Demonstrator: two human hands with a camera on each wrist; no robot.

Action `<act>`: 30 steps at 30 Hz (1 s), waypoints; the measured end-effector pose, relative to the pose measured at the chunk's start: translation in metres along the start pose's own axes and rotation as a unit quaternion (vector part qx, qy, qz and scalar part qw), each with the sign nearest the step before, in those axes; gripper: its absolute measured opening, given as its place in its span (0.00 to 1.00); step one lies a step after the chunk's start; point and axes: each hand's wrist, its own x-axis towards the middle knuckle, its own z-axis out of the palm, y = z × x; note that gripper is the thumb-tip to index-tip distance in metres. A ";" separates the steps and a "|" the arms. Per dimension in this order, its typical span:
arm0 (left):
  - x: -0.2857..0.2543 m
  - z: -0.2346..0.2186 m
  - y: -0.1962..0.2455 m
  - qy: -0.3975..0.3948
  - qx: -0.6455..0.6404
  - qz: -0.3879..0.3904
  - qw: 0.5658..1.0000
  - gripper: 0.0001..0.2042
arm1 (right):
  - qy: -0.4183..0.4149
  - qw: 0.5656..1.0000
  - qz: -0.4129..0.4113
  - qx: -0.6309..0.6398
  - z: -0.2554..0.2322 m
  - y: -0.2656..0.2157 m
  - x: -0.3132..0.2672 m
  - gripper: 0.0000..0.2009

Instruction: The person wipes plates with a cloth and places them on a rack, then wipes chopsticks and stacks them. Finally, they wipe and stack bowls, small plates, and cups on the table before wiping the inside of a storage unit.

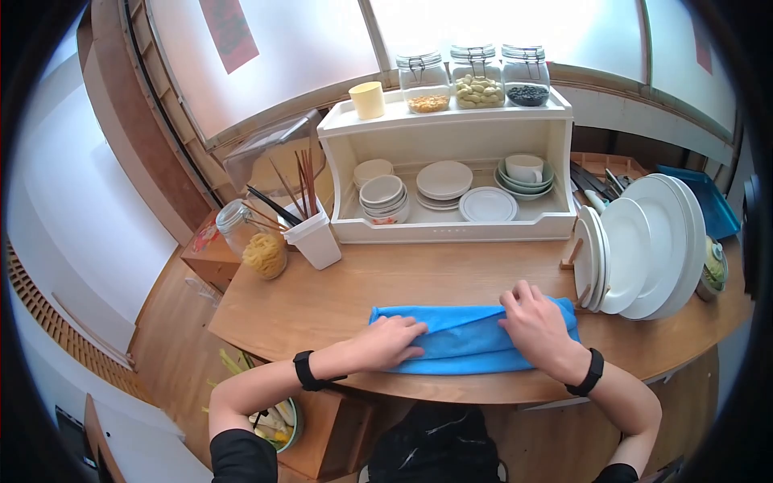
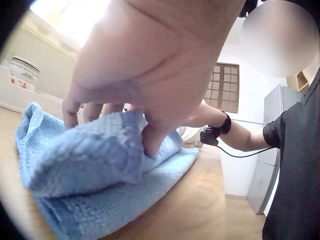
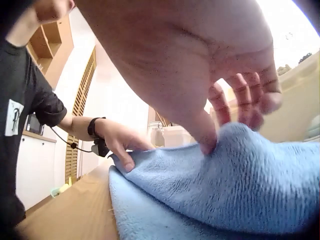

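On the near side of the white shelf (image 1: 451,233), seen from the head, a blue cloth (image 1: 471,342) lies folded, its right end close to the upright plates (image 1: 656,221) beside the shelf. The left hand (image 1: 385,342) holds the cloth's left part, the right hand (image 1: 538,326) its right part. Uneven pulling could skew the layers; a wide rightward swing could knock the plates.

From the left wrist, shelf beyond, the left hand is partly closed, a raised fold between thumb and fingers; a loose pinch might let that fold slump.

From the right wrist, the right hand's fingers curl shelfward, thumb against bunched cloth; lifting just the top layer could leave creases underneath.
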 end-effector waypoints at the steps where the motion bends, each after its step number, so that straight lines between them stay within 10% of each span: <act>1: 0.001 0.000 -0.005 0.009 -0.035 -0.023 0.999 0.20 | -0.005 1.000 -0.024 -0.011 0.001 0.000 0.000 0.12; 8: -0.006 -0.006 0.001 0.154 0.076 0.046 0.984 0.17 | -0.149 0.984 -0.096 0.034 0.032 0.006 -0.017 0.12; 11: -0.012 0.012 0.008 0.057 0.083 0.028 0.995 0.15 | -0.188 0.977 -0.105 0.007 0.031 0.000 -0.010 0.09; 19: -0.007 0.033 0.008 0.095 0.184 0.040 0.977 0.13 | -0.200 0.960 -0.196 0.006 0.061 -0.048 0.025 0.09; 30: -0.030 0.025 -0.022 0.090 0.120 0.076 0.986 0.14 | -0.242 0.962 -0.124 -0.035 0.018 -0.026 -0.010 0.08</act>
